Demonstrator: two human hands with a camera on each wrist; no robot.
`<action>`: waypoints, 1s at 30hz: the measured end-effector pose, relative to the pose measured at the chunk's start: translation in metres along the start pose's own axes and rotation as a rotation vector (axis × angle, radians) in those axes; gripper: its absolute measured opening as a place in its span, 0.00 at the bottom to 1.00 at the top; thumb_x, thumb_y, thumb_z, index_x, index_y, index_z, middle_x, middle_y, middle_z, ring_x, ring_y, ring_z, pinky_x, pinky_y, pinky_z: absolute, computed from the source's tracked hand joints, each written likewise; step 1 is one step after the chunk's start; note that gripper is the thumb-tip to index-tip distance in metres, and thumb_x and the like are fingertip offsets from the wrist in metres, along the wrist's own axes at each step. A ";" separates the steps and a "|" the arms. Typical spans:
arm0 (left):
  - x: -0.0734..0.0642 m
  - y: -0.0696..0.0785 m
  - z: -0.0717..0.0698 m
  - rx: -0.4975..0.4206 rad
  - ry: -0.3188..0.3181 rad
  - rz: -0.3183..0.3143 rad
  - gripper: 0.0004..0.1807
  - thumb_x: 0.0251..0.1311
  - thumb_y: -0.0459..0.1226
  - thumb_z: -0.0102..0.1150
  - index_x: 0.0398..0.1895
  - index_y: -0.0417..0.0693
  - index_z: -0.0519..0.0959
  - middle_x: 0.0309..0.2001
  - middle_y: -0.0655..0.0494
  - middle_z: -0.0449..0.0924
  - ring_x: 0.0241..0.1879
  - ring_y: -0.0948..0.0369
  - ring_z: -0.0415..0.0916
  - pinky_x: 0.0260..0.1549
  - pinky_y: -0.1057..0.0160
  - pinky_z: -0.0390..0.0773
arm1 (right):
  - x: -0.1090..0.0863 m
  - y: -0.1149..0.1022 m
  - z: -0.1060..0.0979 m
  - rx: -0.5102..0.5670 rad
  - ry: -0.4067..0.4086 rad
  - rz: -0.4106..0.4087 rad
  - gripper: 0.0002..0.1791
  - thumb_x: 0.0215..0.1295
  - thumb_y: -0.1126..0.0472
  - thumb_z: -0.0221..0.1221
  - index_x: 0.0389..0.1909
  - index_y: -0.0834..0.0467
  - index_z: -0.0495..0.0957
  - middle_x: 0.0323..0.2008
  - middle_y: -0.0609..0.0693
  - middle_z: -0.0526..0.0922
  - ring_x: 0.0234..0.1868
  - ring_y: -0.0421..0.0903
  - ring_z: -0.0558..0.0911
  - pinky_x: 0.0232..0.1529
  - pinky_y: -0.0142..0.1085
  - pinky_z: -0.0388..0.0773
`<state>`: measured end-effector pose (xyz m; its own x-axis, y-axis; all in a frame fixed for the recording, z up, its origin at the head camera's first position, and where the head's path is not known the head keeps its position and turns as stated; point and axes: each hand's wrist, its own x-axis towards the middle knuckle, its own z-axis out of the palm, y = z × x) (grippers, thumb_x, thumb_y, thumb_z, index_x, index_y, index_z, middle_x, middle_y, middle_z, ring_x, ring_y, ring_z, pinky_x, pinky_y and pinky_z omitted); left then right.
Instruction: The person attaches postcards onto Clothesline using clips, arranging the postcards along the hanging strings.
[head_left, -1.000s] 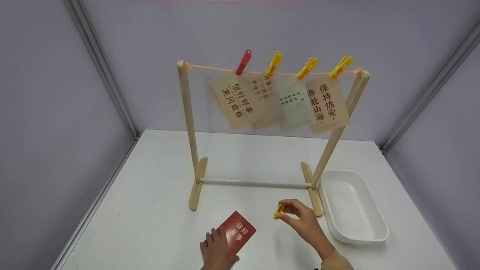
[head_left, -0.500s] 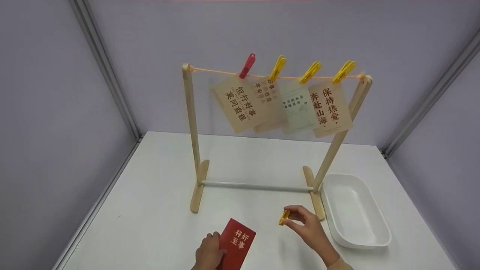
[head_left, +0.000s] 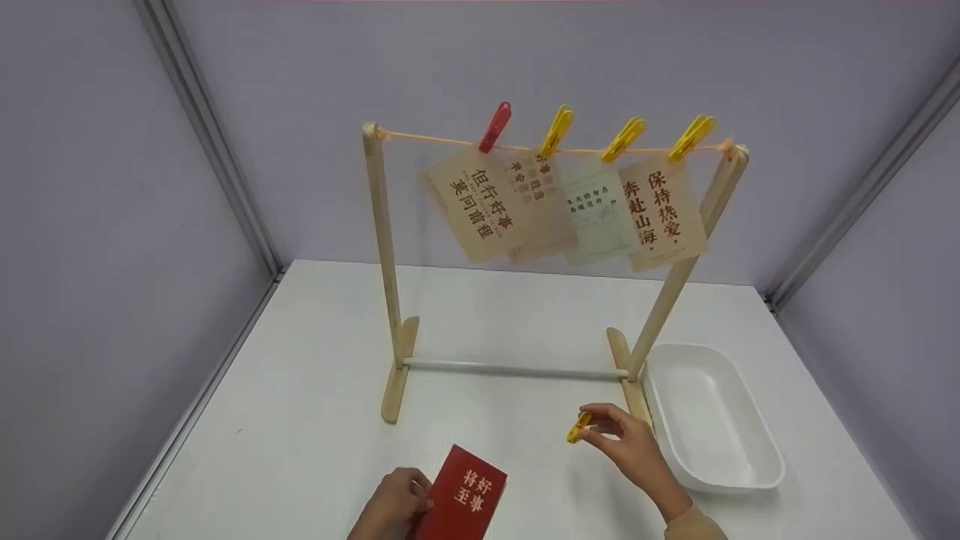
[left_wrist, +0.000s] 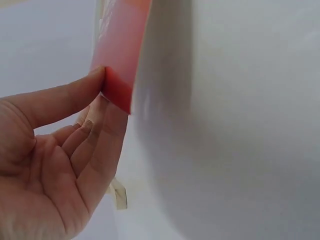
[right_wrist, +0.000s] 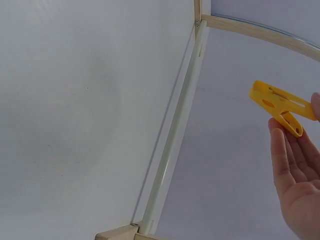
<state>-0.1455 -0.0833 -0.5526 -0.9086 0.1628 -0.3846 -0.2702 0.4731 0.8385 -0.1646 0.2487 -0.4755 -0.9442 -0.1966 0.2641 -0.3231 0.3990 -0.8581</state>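
My left hand [head_left: 399,496] pinches the left edge of a red card [head_left: 463,495] with pale lettering, held at the front of the table. In the left wrist view the thumb lies on the face of the card [left_wrist: 119,55] and the fingers are behind it. My right hand [head_left: 627,445] holds a yellow clothespin [head_left: 579,427] by its handle end, in front of the rack's right foot. The right wrist view shows the clothespin [right_wrist: 280,106] between thumb and fingertips, its nose pointing away from the hand.
A wooden rack [head_left: 384,247] stands ahead, with an orange string [head_left: 427,138] across its top. Several paper cards [head_left: 600,217] hang there, overlapping, from one red clothespin [head_left: 495,127] and several yellow ones. A white tub [head_left: 709,420] sits to the right of the rack's foot.
My left hand has gone from lying over the red card to pinching its edge, and has drawn it toward the near edge. My right hand has shifted slightly right with the clothespin.
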 end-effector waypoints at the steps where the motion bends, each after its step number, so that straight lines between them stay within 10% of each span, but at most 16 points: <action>1: 0.001 0.000 -0.002 -0.009 0.004 0.003 0.06 0.49 0.24 0.59 0.31 0.35 0.74 0.23 0.52 0.74 0.25 0.60 0.76 0.26 0.60 0.78 | 0.002 0.005 0.000 -0.001 -0.001 -0.009 0.16 0.54 0.68 0.63 0.45 0.65 0.76 0.40 0.57 0.80 0.41 0.52 0.80 0.42 0.32 0.76; 7: 0.005 0.008 -0.010 -0.050 0.091 0.054 0.07 0.52 0.25 0.59 0.34 0.34 0.74 0.26 0.52 0.75 0.26 0.61 0.76 0.26 0.61 0.78 | 0.012 0.016 -0.003 0.035 -0.024 -0.006 0.17 0.54 0.71 0.62 0.46 0.68 0.75 0.41 0.61 0.79 0.42 0.53 0.80 0.42 0.30 0.76; 12: 0.009 0.018 -0.018 -0.095 0.203 0.224 0.06 0.53 0.24 0.57 0.34 0.31 0.74 0.27 0.51 0.77 0.25 0.59 0.76 0.23 0.62 0.78 | 0.023 0.003 -0.007 0.030 -0.020 0.000 0.18 0.54 0.67 0.63 0.46 0.67 0.75 0.41 0.58 0.80 0.43 0.51 0.80 0.41 0.29 0.76; 16: 0.013 0.031 -0.025 -0.172 0.302 0.330 0.09 0.56 0.26 0.58 0.38 0.28 0.73 0.30 0.48 0.79 0.29 0.55 0.79 0.25 0.62 0.79 | 0.036 -0.025 -0.012 0.033 -0.042 -0.013 0.17 0.55 0.69 0.62 0.47 0.69 0.75 0.41 0.58 0.79 0.44 0.53 0.79 0.42 0.28 0.75; 30: 0.025 0.107 -0.060 -0.392 0.620 0.402 0.12 0.57 0.29 0.58 0.44 0.33 0.73 0.37 0.45 0.80 0.39 0.53 0.78 0.35 0.62 0.78 | 0.115 -0.113 -0.026 0.006 -0.107 -0.245 0.18 0.54 0.68 0.63 0.46 0.68 0.76 0.41 0.58 0.80 0.42 0.50 0.81 0.42 0.31 0.76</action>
<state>-0.2164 -0.0809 -0.4495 -0.9391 -0.3050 0.1585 0.1249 0.1268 0.9840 -0.2384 0.2044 -0.3364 -0.8259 -0.3804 0.4161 -0.5402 0.3228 -0.7771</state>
